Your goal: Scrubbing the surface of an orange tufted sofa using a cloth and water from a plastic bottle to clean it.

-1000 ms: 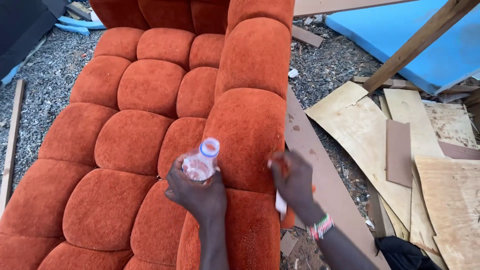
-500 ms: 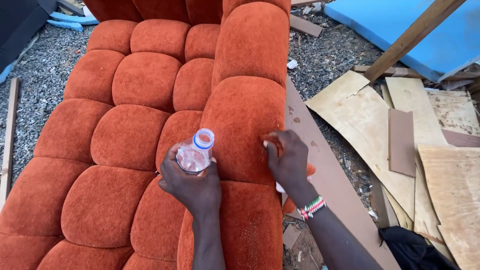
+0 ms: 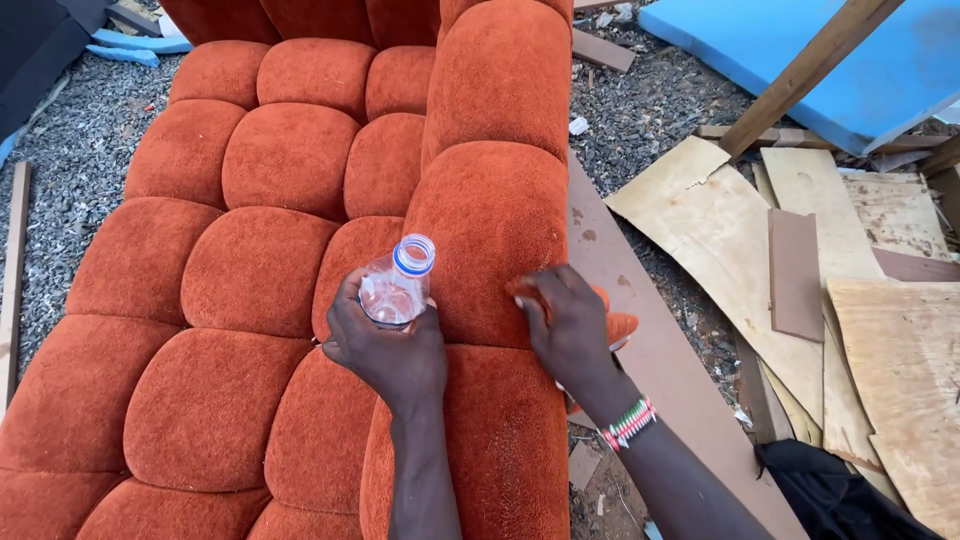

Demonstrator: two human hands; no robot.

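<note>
A tufted orange-red sofa (image 3: 260, 260) fills the left and middle of the head view. My left hand (image 3: 385, 345) grips a small clear plastic bottle (image 3: 395, 285) with a blue neck ring, uncapped, held upright over the sofa cushions. My right hand (image 3: 565, 325) presses an orange cloth (image 3: 620, 325) against the side of the sofa's padded armrest (image 3: 490, 220). A beaded bracelet (image 3: 630, 423) circles my right wrist. Most of the cloth is hidden under my fingers.
Plywood sheets (image 3: 780, 250) and a long brown board (image 3: 660, 350) lie on the gravel to the right. A blue foam slab (image 3: 830, 60) and a wooden beam (image 3: 800, 70) are at the top right. Gravel and a wood strip (image 3: 12, 270) lie left. Dark fabric (image 3: 830, 490) sits bottom right.
Both hands have shifted slightly higher along the armrest, the right hand rubbing the cloth on the fabric. The bottle stays in the left hand.
</note>
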